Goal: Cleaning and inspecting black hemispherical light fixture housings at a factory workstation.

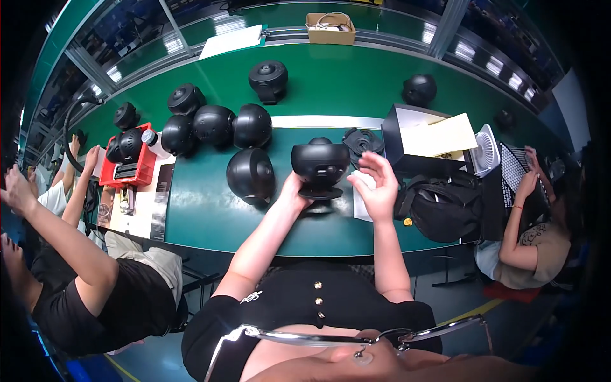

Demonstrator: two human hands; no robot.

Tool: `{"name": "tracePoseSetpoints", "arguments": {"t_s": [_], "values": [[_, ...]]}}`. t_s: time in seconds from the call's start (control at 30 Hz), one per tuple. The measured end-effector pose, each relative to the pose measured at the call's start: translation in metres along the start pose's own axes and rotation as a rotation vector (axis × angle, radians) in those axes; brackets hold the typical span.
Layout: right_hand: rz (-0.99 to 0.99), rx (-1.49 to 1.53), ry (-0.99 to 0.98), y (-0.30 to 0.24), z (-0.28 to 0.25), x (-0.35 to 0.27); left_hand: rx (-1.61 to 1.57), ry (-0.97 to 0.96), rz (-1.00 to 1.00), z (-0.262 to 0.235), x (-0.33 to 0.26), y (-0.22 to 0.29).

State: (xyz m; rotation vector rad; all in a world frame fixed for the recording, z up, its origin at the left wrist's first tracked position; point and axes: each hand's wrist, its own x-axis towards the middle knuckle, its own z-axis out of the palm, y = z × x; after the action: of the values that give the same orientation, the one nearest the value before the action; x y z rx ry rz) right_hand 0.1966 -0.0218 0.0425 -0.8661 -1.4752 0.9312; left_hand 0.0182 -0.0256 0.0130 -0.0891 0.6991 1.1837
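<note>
A black dome-shaped device (320,163) stands upright on its round base just above the green table (203,210). My left hand (294,190) grips it at its lower left side and base. My right hand (377,184) hovers just right of the device with fingers spread, holding nothing, over a white sheet (360,205). Another black dome device (251,175) lies on the table to the left of my left hand.
Several more black dome devices (213,124) cluster at the back left. A red tray (132,167) sits at the left edge. An open black box with a yellow card (425,140) and a black bag (439,207) stand at right. Other people work on both sides.
</note>
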Motion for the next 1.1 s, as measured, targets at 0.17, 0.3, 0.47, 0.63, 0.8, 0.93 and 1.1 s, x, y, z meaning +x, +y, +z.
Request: {"name": "tracePoseSetpoints", "arguments": {"t_s": [0.17, 0.3, 0.47, 0.63, 0.8, 0.93, 1.1], "values": [[0.133, 0.284, -0.189, 0.024, 0.018, 0.007, 0.166, -0.141, -0.06, 0.005, -0.007, -0.002], [0.171, 0.249, -0.123, 0.021, 0.023, 0.003, 0.626, -0.14, 0.632, -0.01, -0.003, -0.002], [0.081, -0.024, -0.042, 0.034, 0.02, -0.001, 1.186, -0.263, 0.835, -0.008, -0.008, 0.005], [0.065, 0.058, -0.202, 0.028, 0.011, 0.001, 1.181, -0.244, 0.867, -0.006, -0.011, 0.006], [0.073, 0.417, -0.26, 0.027, 0.009, 0.004, 0.958, -0.267, 0.79, -0.002, -0.019, 0.007], [0.139, 0.073, -0.064, 0.027, 0.028, 0.002, 1.123, -0.246, 0.845, -0.003, -0.022, 0.007], [-0.075, -0.134, 0.002, 0.027, 0.025, 0.009, 0.791, -0.295, 0.674, -0.016, -0.016, 0.013]]}}
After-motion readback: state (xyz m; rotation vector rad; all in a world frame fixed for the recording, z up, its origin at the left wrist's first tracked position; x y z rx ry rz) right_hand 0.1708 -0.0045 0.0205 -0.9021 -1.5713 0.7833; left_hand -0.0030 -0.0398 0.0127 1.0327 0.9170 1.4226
